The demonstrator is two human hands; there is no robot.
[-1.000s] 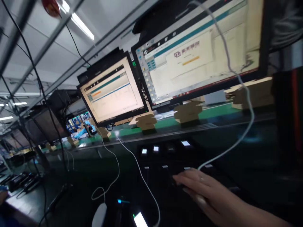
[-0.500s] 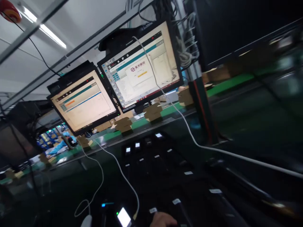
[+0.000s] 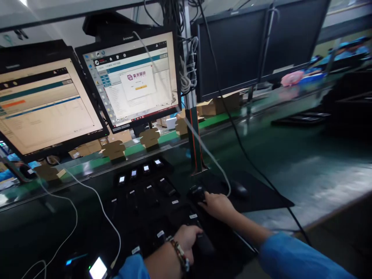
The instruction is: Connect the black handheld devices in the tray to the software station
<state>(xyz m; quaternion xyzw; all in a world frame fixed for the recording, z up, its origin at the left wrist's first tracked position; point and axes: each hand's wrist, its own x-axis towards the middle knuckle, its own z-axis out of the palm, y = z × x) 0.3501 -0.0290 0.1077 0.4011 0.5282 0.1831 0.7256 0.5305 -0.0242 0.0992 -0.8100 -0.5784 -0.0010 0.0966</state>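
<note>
we see a glossy green worktop (image 3: pixel 305 162), matt black mouse pad (image 3: pixel 261 195), black plastic mouse (image 3: pixel 196 192), brown cardboard boxes (image 3: pixel 149 137) and our blue cloth sleeve (image 3: pixel 296 259).

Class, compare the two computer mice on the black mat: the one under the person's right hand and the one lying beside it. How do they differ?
The nearer mouse is touched by the right hand; the farther mouse lies untouched. The nearer one sits at the left edge of the black mat, by the device tray; the farther one sits further in on the mat. Both are dark and small.
</note>
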